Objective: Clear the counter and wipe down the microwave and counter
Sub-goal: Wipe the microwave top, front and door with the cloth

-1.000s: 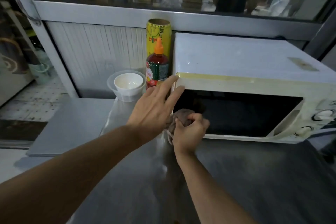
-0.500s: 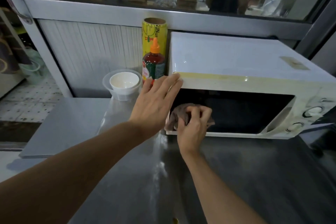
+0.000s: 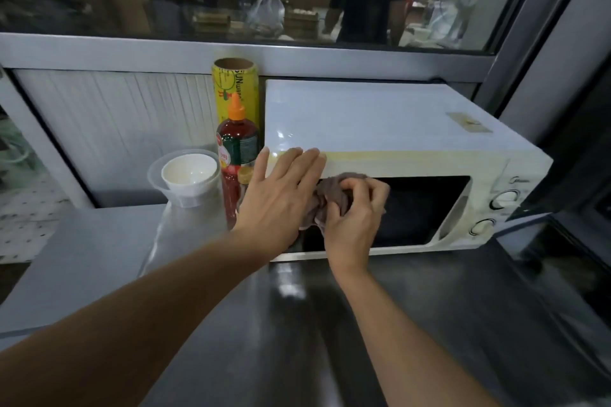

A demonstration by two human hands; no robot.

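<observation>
Bracing left hand (image 3: 281, 195) flat, right hand (image 3: 353, 208) bunching cloth (image 3: 334, 192) against microwave (image 3: 380, 129)

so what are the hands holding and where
The right hand grips a bunched cloth around its middle; the left hand holds nothing, fingers flat on the microwave.

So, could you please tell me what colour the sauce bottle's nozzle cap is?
Orange, on the red squeeze sauce bottle; head view.

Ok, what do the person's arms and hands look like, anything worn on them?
Both forearms are bare as far as the frame shows: no sleeves in view. The left hand and right hand have no gloves, and no rings, watch or bracelets are visible.
</observation>
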